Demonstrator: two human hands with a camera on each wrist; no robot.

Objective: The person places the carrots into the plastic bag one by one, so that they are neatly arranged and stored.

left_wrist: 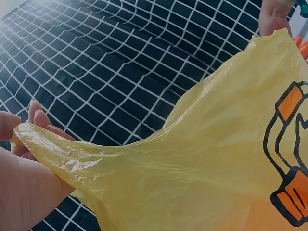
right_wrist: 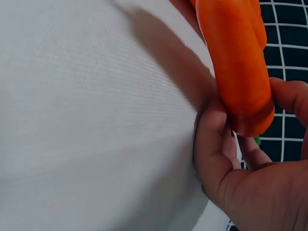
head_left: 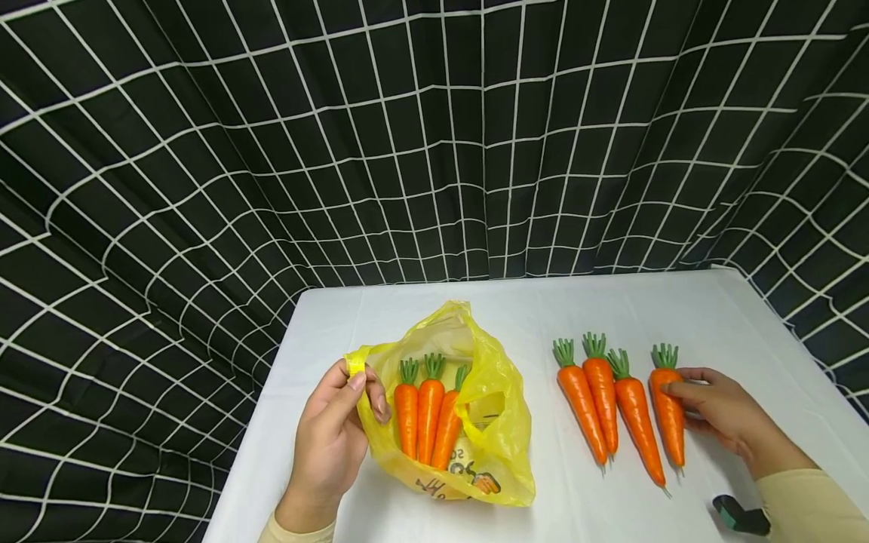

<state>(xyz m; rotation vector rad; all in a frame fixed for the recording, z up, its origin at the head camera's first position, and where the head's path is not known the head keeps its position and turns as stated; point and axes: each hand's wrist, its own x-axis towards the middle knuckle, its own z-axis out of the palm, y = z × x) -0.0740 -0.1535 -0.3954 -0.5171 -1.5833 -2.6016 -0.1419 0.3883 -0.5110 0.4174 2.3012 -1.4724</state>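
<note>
My left hand (head_left: 334,434) pinches the rim of a yellow plastic bag (head_left: 498,460), its mouth spread open toward me. Inside lie three carrots (head_left: 429,415) side by side, green tops toward the back. In the left wrist view the bag (left_wrist: 183,173) stretches away from my thumb and fingers, with dark printing on it. On the right, my right hand (head_left: 723,411) grips the rightmost carrot (head_left: 668,415) near its top, thumb over it. The right wrist view shows fingers curled around this carrot (right_wrist: 238,67). Three more carrots (head_left: 634,422) lie just left of it.
A white cloth covers the table (head_left: 326,324). Black curtains with a white grid (head_left: 434,151) surround its back and sides. A small dark object (head_left: 740,516) lies near my right sleeve at the front right.
</note>
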